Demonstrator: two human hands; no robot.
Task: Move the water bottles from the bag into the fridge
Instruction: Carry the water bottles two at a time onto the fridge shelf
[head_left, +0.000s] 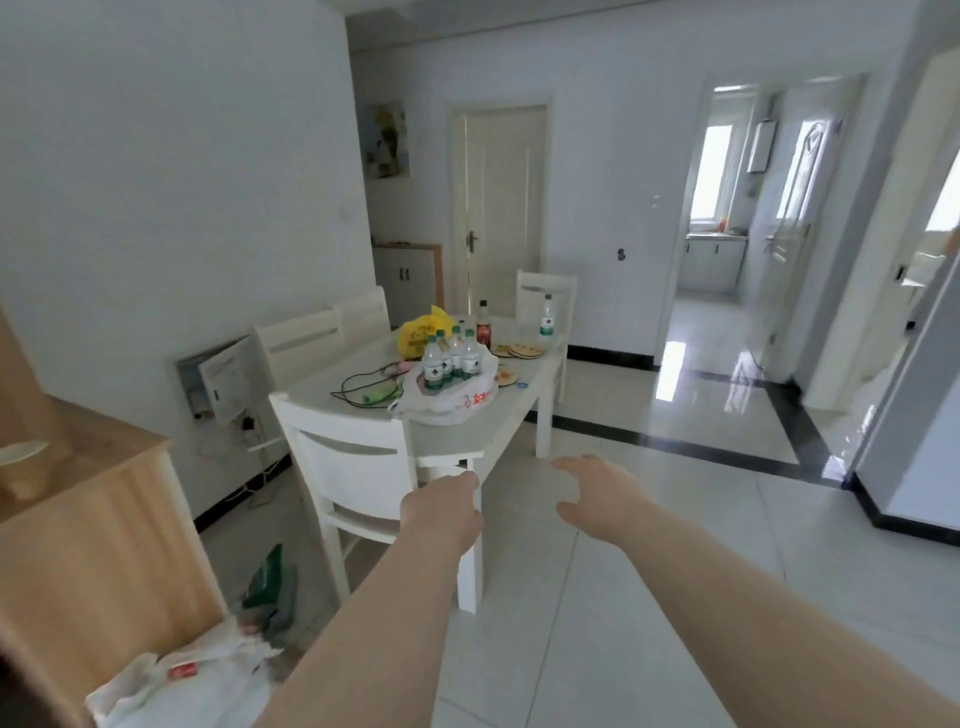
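Green-labelled water bottles (451, 361) stand upright, long axes vertical, in the white plastic bag (447, 400) on the white table (524, 395), beyond and slightly left of our hands. Our left hand (449, 501), loosely curled and empty, seems nearer than our right hand (597, 496), spread and holding nothing. We see no fridge; the right edge is blurred.

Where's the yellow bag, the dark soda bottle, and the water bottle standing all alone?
yellow bag (415, 338), head view, its front side
dark soda bottle (483, 325), head view, its middle
lone water bottle (546, 323), head view, its label
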